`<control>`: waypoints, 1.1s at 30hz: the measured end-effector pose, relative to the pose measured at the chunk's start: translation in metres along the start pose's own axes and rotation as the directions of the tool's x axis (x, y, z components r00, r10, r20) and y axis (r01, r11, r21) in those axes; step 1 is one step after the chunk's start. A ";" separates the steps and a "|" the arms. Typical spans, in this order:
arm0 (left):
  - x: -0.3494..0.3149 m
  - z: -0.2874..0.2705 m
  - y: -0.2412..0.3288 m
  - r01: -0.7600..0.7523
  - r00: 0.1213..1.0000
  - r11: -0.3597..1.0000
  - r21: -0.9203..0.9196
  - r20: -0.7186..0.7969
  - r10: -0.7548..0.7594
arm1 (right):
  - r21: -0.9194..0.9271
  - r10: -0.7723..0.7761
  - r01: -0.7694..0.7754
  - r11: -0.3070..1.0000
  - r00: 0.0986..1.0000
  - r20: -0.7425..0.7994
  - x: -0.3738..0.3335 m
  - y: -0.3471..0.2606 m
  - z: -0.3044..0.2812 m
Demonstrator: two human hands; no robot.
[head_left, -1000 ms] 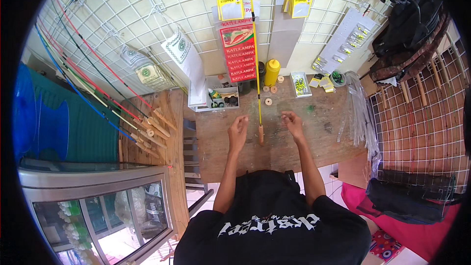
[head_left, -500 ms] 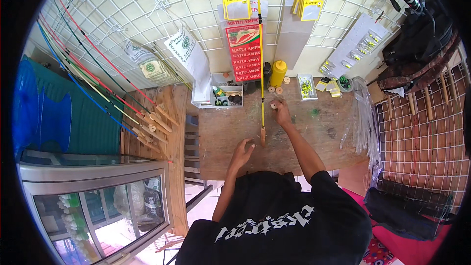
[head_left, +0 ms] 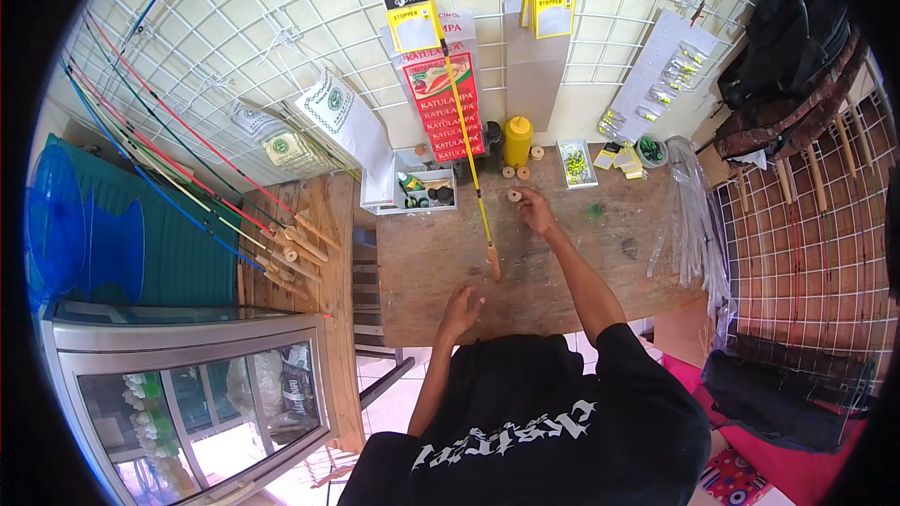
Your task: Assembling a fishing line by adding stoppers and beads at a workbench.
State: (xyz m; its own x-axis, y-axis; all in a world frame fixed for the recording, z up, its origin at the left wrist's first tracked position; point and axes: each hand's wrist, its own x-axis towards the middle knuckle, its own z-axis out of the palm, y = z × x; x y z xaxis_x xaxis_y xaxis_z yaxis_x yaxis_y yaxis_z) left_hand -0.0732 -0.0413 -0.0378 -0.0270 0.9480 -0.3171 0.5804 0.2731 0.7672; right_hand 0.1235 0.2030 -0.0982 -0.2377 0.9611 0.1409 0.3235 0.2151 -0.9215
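Note:
My right hand (head_left: 537,214) is closed by its fingertips on a small pale cork ring (head_left: 515,195), held over the wooden table (head_left: 600,267). Left of it, a yellow fishing rod (head_left: 465,112) leans up toward the wall, its cork handle (head_left: 493,260) low on the tabletop. My left hand (head_left: 458,315) is near the table's front edge, empty, with thumb and fingers apart, short of the rod handle. Several more cork rings (head_left: 522,172) lie at the back, around the foot of a yellow squeeze bottle (head_left: 517,141).
A white tray of small bottles (head_left: 431,208) and a white box of yellow-green pieces (head_left: 576,165) stand along the back. Clear plastic sleeves (head_left: 692,225) hang over the right edge. More rods (head_left: 291,253) lie at left, above a glass-fronted cabinet (head_left: 211,328).
The whole view has shifted and tilted slightly. My left hand has drawn back toward the front edge. My right hand still holds the cork ring, now a little farther from the rod.

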 end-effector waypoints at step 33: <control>-0.014 0.040 -0.002 0.110 0.991 0.976 0.187 0.052 -0.121 | -0.159 0.097 -0.104 0.982 0.994 -0.046 0.039 -0.019 -0.021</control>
State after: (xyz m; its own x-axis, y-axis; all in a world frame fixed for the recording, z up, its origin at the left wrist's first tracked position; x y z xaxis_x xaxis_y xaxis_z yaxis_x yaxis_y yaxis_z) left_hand -0.0410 -0.0616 -0.0571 -0.0551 0.8981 -0.4363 0.7157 0.3402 0.6100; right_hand 0.1278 0.2398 -0.0678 -0.1625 0.9844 0.0671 0.4875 0.1392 -0.8619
